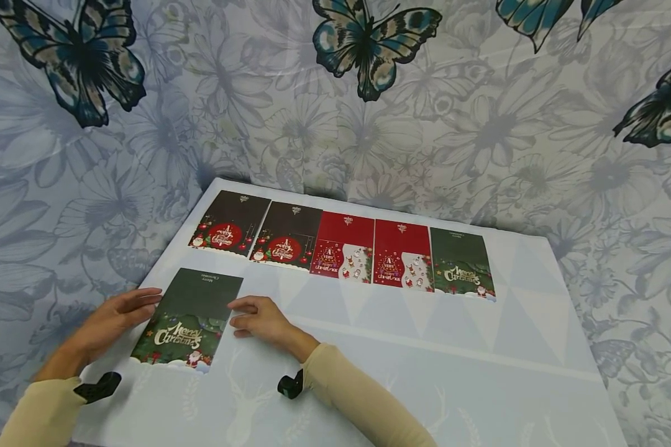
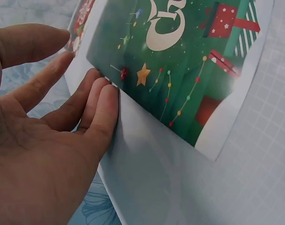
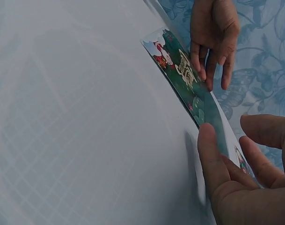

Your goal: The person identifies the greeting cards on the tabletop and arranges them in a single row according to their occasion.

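A green "Merry Christmas" card (image 1: 187, 307), unfolded flat with a dark upper half, lies on the left part of the table. My left hand (image 1: 114, 316) is at its left edge; in the left wrist view the fingertips (image 2: 112, 96) touch that edge, with thumb and fingers extended and apart. At the card's right edge is my right hand (image 1: 265, 323), its fingers loosely bent and holding nothing. In the right wrist view, a fingertip (image 3: 208, 133) comes up to the edge of the same card (image 3: 184, 75); whether it touches is hard to tell.
Along the back of the pale table (image 1: 369, 335) runs a row of unfolded cards: two dark ones (image 1: 287, 233), two red ones (image 1: 343, 245) and a green one (image 1: 463, 264). A floral cloth with butterflies (image 1: 363, 46) hangs behind.
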`<action>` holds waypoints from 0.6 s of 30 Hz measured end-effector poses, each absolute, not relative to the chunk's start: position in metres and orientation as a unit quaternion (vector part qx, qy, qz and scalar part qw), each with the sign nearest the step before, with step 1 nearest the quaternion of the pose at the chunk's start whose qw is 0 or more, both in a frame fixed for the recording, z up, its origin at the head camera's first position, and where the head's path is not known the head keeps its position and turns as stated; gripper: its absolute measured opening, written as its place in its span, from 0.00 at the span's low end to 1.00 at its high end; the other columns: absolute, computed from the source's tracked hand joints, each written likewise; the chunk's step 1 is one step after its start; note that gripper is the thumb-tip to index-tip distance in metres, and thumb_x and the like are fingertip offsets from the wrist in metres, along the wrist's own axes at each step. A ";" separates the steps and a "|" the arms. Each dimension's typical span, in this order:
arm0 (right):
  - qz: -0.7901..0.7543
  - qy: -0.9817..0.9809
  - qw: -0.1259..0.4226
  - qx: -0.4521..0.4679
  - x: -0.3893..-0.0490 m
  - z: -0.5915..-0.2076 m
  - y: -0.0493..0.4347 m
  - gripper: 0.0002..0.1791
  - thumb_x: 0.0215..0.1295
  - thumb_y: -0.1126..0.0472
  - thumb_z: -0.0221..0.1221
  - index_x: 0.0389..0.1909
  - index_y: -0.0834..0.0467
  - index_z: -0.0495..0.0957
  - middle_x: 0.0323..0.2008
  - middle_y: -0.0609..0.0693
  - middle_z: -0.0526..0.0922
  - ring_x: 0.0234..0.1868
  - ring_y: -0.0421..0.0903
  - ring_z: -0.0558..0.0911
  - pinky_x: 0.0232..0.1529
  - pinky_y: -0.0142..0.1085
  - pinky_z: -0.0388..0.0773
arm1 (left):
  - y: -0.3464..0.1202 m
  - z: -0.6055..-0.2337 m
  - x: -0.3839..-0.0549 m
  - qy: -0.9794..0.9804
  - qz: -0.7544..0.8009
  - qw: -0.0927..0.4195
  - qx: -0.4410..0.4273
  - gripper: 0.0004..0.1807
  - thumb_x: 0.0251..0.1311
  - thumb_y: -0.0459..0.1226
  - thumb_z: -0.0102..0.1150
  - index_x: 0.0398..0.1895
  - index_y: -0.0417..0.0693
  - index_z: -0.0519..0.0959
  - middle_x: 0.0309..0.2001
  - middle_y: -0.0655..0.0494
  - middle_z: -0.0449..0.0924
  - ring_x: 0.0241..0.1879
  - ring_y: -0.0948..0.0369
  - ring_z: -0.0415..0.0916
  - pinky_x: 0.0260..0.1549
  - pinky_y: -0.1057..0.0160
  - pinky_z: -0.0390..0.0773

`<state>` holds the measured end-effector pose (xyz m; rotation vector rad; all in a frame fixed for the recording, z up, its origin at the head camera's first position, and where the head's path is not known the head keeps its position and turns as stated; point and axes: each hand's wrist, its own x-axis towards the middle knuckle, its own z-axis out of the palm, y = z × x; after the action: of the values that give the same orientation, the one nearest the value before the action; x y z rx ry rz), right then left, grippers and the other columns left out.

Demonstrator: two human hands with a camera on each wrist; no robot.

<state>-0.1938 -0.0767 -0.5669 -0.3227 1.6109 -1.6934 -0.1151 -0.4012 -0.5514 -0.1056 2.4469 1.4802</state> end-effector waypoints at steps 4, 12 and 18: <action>-0.665 0.629 0.383 -0.123 -0.194 -0.567 -0.076 0.19 0.67 0.72 0.60 0.58 0.65 0.78 0.57 0.54 0.81 0.49 0.45 0.85 0.46 0.41 0.85 | -0.400 -0.554 -0.116 0.848 0.513 0.126 -0.034 0.31 0.76 0.41 0.50 0.74 0.32 0.57 0.59 0.75 0.66 0.51 0.88 0.65 0.44 0.78 0.73; -0.670 0.626 0.383 -0.113 -0.194 -0.566 -0.074 0.19 0.66 0.72 0.61 0.58 0.63 0.79 0.56 0.56 0.81 0.47 0.50 0.87 0.46 0.41 0.85 | -0.396 -0.554 -0.117 0.854 0.500 0.133 -0.055 0.34 0.75 0.45 0.51 0.76 0.39 0.56 0.68 0.39 0.61 0.48 0.83 0.70 0.41 0.69 0.78; -0.685 0.612 0.381 -0.106 -0.192 -0.565 -0.072 0.19 0.66 0.73 0.60 0.58 0.65 0.79 0.51 0.61 0.84 0.46 0.42 0.85 0.49 0.42 0.84 | -0.394 -0.554 -0.117 0.844 0.522 0.117 -0.042 0.32 0.75 0.42 0.52 0.77 0.43 0.58 0.64 0.57 0.64 0.50 0.84 0.70 0.42 0.73 0.78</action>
<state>-0.1924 -0.0715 -0.5649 -0.2712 1.5629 -1.7476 -0.1166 -0.3937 -0.5544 -0.1232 2.4707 1.5268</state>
